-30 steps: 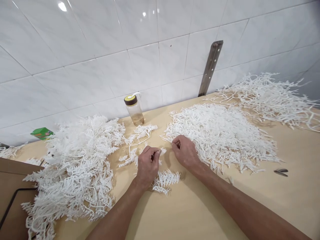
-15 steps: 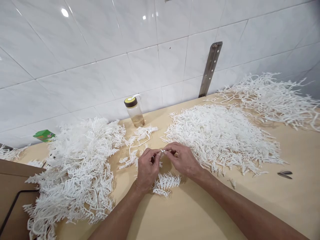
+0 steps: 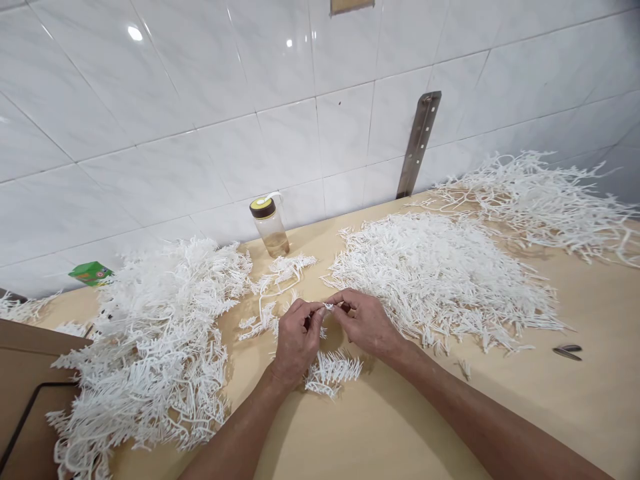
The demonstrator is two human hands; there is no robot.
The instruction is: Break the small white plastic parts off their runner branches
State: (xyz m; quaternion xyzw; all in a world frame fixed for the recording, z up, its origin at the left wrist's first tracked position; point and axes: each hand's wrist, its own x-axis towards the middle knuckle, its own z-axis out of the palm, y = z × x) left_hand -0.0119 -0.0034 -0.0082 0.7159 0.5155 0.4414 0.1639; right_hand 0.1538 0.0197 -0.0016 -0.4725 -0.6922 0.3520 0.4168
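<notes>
My left hand [image 3: 299, 337] and my right hand [image 3: 367, 321] meet fingertip to fingertip over the table. Pinched between them is a small white plastic sprig [image 3: 328, 306], mostly covered by the fingers. Both hands are closed, thumb against index finger. Below them lies a little cluster of white branching sprigs [image 3: 333, 373]. Beyond my left hand, a few loose white stems [image 3: 280, 273] rest on the wood. A broad heap of small white pieces [image 3: 440, 273] spreads beside my right hand, and a taller pile of white branched sprigs [image 3: 160, 333] stands to the left.
A bottle [image 3: 271, 230] with a dark and yellow lid stands near the tiled wall. Longer white stems [image 3: 545, 200] lie far right. A dark metal bracket [image 3: 419, 143] leans on the wall. A small dark clip-like tool [image 3: 568, 352], a green box [image 3: 90, 273] and a cardboard box [image 3: 35, 380] flank the piles.
The view has tipped up slightly. Both hands stay together on the small sprig, with only a slight shift of the fingers; the piles look the same.
</notes>
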